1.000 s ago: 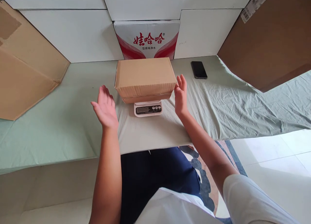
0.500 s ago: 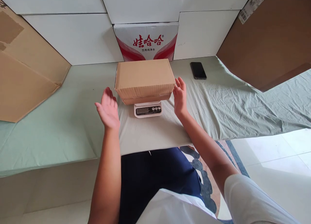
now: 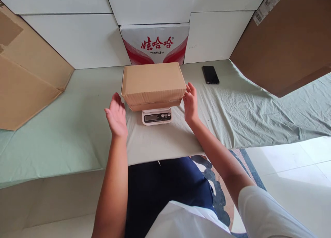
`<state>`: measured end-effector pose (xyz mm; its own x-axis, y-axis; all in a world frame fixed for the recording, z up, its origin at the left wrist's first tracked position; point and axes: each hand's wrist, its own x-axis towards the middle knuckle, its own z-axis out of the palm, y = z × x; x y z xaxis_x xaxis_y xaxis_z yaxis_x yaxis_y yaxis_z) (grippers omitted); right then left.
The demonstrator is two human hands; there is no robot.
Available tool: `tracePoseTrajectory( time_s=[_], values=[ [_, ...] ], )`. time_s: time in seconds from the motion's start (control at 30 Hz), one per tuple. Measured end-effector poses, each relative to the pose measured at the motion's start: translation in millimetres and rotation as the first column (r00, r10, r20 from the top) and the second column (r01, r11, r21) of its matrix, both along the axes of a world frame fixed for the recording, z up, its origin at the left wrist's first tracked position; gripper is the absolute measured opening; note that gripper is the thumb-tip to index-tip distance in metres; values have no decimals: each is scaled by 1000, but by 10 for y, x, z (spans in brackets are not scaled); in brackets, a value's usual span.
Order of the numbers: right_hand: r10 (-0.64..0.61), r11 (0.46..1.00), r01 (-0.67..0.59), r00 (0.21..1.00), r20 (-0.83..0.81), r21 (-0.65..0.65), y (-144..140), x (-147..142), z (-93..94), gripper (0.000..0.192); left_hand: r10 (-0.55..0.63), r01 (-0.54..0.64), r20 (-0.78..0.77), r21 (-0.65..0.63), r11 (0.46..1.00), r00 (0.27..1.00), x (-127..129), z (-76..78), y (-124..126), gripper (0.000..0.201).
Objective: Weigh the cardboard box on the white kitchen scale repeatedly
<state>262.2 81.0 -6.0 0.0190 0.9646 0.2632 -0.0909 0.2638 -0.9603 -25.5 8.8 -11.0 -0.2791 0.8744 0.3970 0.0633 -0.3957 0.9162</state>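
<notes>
A closed brown cardboard box (image 3: pixel 154 81) rests on a small white digital kitchen scale (image 3: pixel 157 117), whose display and buttons stick out in front below it. The scale's platform is hidden under the box. On the box's left side my left hand (image 3: pixel 117 115) is open, palm turned inward, with a small gap to the cardboard. My right hand (image 3: pixel 190 103) is at the box's right front corner, fingers stretched out and spread a little. Its fingertips are partly behind that corner, and I cannot tell whether they touch it.
A black phone (image 3: pixel 210 74) lies on the green cloth (image 3: pixel 85 107) to the right. Behind the box stands a white and red carton (image 3: pixel 155 41) against white panels. Large brown cardboard sheets flank the table, one at the left (image 3: pixel 28 83) and another at the right (image 3: pixel 287 41).
My left thumb has drawn slightly in toward the palm. My right hand, the box and the scale stay in place, with only a tiny shift of the view.
</notes>
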Motion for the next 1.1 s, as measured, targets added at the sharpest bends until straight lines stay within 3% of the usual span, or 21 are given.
tracePoseTrajectory(
  time_s=[0.67,0.97,1.1],
  values=[
    [-2,1000,2,1000,-18,6,-3,6,13,71,-45,45,21,10,999,999,62,48,-12,76],
    [-6,1000,5,985,-172,-6,-3,2,2,61,-50,52,119,-10,999,992,159,165,-52,77],
    [5,1000,-7,984,-179,-11,-9,-1,12,60,-47,50,87,-28,998,995,164,164,-55,77]
  ],
)
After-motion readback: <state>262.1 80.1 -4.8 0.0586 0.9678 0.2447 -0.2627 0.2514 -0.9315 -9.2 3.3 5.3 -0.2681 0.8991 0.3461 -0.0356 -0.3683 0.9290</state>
